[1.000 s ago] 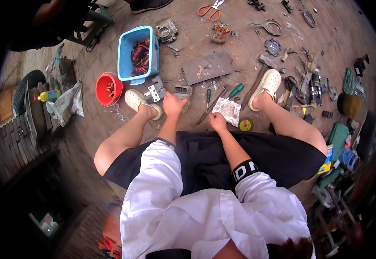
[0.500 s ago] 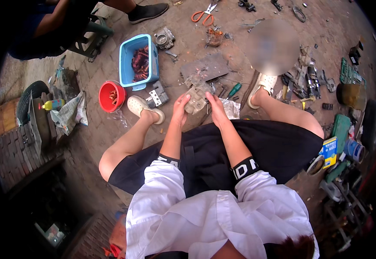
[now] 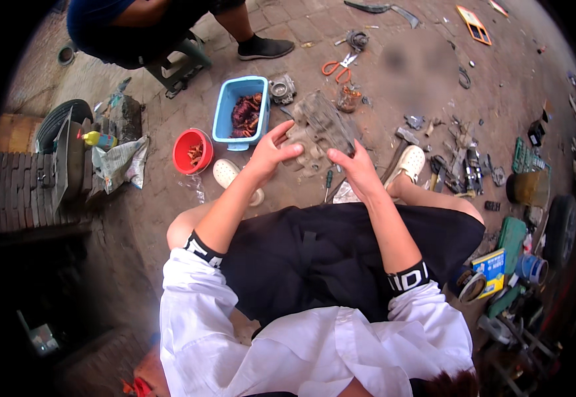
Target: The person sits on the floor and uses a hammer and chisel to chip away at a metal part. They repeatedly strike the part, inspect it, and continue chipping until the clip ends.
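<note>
I hold a flat, dirty grey metal engine part up in front of me with both hands. My left hand grips its left edge, fingers spread over the face. My right hand grips its lower right edge. The part is lifted off the brick ground, above my knees and white shoes. A green-handled screwdriver lies on the ground just below it.
A blue tub of rusty parts and a red bowl stand to the left. Orange-handled pliers lie farther off. Tools and metal parts are scattered right. Another person sits on a stool at the top left.
Both hands have lifted the grey metal part off the ground and raised it closer to me. Earlier they reached down among the things by my feet.
</note>
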A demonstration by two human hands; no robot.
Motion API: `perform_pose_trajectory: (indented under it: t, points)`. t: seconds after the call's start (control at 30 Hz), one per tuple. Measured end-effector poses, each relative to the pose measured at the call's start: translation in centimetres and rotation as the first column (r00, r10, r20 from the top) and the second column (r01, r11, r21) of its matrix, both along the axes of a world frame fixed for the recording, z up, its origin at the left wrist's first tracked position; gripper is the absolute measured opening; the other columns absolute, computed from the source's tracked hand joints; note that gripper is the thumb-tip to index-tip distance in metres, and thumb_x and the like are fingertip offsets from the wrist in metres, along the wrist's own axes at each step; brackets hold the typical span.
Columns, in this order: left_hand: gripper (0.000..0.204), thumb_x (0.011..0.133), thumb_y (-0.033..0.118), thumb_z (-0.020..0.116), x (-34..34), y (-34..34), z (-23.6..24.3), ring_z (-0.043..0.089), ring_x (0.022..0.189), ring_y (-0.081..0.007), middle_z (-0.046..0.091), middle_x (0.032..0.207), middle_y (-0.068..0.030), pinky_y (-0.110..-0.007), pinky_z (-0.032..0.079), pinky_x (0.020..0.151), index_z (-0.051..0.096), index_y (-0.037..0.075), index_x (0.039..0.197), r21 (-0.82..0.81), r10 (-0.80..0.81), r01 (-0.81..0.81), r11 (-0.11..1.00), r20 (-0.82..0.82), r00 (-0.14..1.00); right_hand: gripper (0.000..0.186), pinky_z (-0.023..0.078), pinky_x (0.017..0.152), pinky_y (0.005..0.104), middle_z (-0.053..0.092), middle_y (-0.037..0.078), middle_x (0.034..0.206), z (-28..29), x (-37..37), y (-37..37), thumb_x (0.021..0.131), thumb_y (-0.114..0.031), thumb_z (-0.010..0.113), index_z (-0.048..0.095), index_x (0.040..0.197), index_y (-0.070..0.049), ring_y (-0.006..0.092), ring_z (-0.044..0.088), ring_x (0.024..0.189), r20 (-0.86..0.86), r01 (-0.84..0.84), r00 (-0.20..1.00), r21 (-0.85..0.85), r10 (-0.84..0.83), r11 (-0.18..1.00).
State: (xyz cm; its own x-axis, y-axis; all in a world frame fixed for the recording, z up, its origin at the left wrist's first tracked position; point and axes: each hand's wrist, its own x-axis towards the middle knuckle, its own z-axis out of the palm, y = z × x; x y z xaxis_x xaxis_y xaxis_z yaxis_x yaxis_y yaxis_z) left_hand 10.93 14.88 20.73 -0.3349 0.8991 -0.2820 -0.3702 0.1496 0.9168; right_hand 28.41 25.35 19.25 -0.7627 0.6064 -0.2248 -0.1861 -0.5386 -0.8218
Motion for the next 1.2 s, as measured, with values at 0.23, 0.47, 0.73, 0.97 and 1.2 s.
perform_pose_trajectory:
  t: [0.23,0.47,0.73,0.97,1.2]
  points:
    - [0.082,0.053,0.025,0.083,2.5,-1.2,6.3,0.048,0.111,-0.0222,0.049,0.12,-0.0128,-0.033,0.038,0.094,0.044,0.001,0.122,0.11,0.041,0.052,0.993,-0.704,0.709,0.067,0.037,0.095,0.0321,0.05,0.009,0.119,1.4,1.9,1.0,0.07,-0.008,0.073,0.037,0.126,0.001,0.0176,0.046,0.112,0.031,-0.281,0.96,0.079,0.28,0.956]
    - [0.079,0.049,0.024,0.081,3.2,-2.7,6.2,0.049,0.107,-0.0294,0.051,0.111,-0.0135,-0.042,0.03,0.102,0.045,0.003,0.117,0.137,0.13,-0.015,0.991,-0.894,0.429,0.05,0.033,0.099,0.032,0.053,0.009,0.12,3.0,4.2,5.0,0.083,-0.018,0.058,0.042,0.125,0.003,0.017,0.048,0.112,0.312,-0.504,0.82,-0.007,0.48,0.864]
    - [0.078,0.047,0.019,0.078,2.4,-3.2,5.0,0.048,0.108,-0.0273,0.052,0.114,-0.0096,-0.051,0.024,0.103,0.048,0.004,0.117,0.185,0.188,0.229,0.956,-0.982,0.011,0.072,0.034,0.096,0.0364,0.054,0.015,0.116,3.6,1.9,6.7,0.084,-0.057,0.046,0.046,0.12,0.005,0.0239,0.048,0.111,0.145,-0.499,0.828,-0.248,0.541,0.83]
    - [0.04,0.073,0.016,0.059,2.8,-3.7,3.5,0.048,0.112,-0.0202,0.054,0.116,-0.0022,-0.043,0.025,0.104,0.055,0.011,0.112,0.164,0.25,0.269,0.949,-0.911,-0.327,0.084,0.032,0.098,0.048,0.04,0.018,0.132,2.5,1.5,5.4,0.081,-0.067,0.039,0.026,0.137,-0.005,0.0318,0.042,0.118,0.116,-0.62,0.671,-0.455,0.733,0.639]
    - [0.026,0.081,0.016,0.058,3.5,-3.3,1.5,0.049,0.111,-0.0169,0.054,0.113,0.0006,-0.037,0.028,0.103,0.054,0.016,0.107,0.131,0.344,0.39,0.912,-0.763,-0.547,0.065,0.042,0.091,0.0339,0.052,0.013,0.118,3.1,3.0,3.9,0.082,-0.04,0.061,0.042,0.122,0.007,0.0192,0.052,0.107,0.189,-0.554,0.742,-0.366,0.643,0.748]
